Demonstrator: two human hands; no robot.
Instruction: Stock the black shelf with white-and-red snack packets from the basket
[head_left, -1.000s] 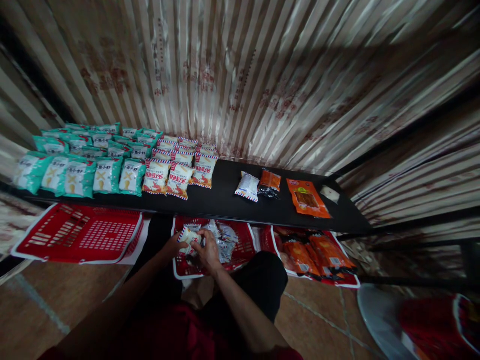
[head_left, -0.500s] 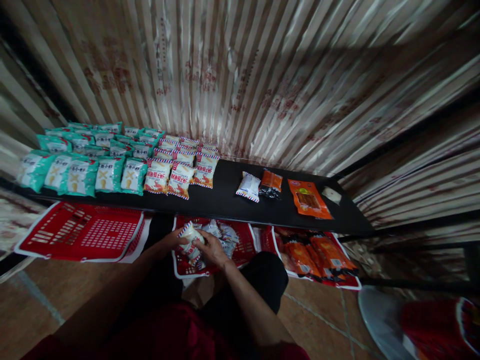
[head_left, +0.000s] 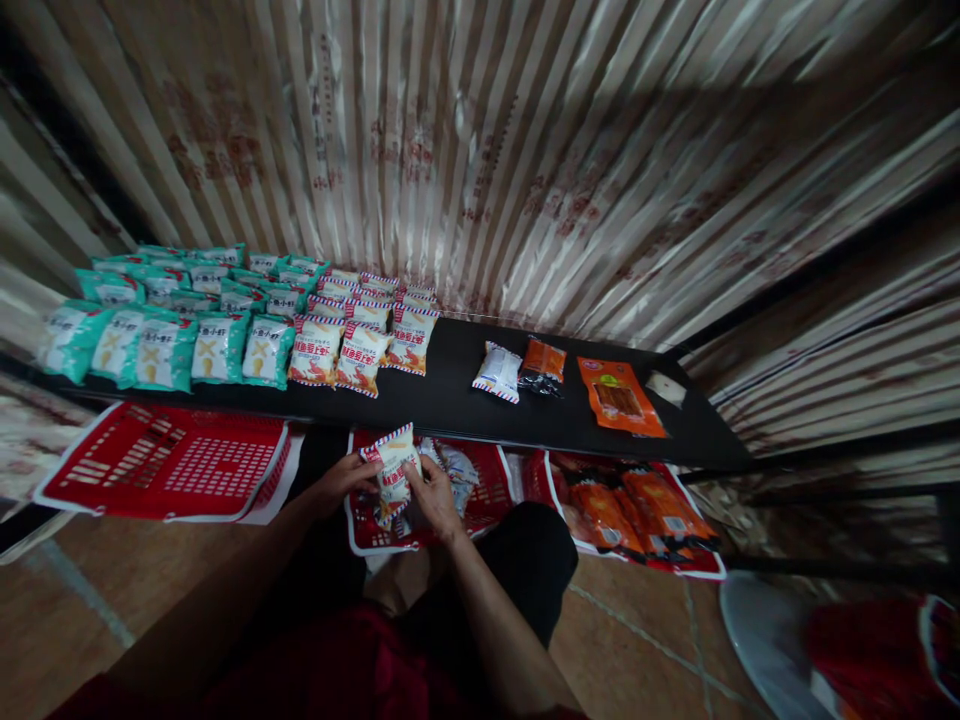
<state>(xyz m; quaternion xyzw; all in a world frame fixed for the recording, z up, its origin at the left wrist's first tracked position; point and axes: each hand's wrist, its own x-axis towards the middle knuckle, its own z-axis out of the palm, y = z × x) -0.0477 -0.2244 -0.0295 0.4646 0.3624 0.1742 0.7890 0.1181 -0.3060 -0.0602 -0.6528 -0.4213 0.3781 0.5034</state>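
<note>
A white snack bag (head_left: 394,478) with red lettering and striped ends is held between both hands above the middle red basket (head_left: 491,490). My left hand (head_left: 346,482) grips its left edge; part of the fingers is hidden behind it. On the other side my right hand (head_left: 435,495) presses its thumb on the bag's front. Beneath the hands, more bags (head_left: 457,470) lie in that basket. Similar white bags (head_left: 363,357) stand in short rows on the black shelf (head_left: 465,400), beside rows of teal-and-white bags (head_left: 217,348).
Farther right on the shelf lie a face-down white bag (head_left: 498,372), an orange-and-black packet (head_left: 541,366), a flat orange packet (head_left: 621,398) and a small white item (head_left: 666,388). A red basket (head_left: 172,465) hangs low at left; another basket (head_left: 709,565) holds orange packets.
The white bag has been raised slightly and turned more upright, its printed front now facing me. Both hands still grip it, the right one shifted a little to the right.
</note>
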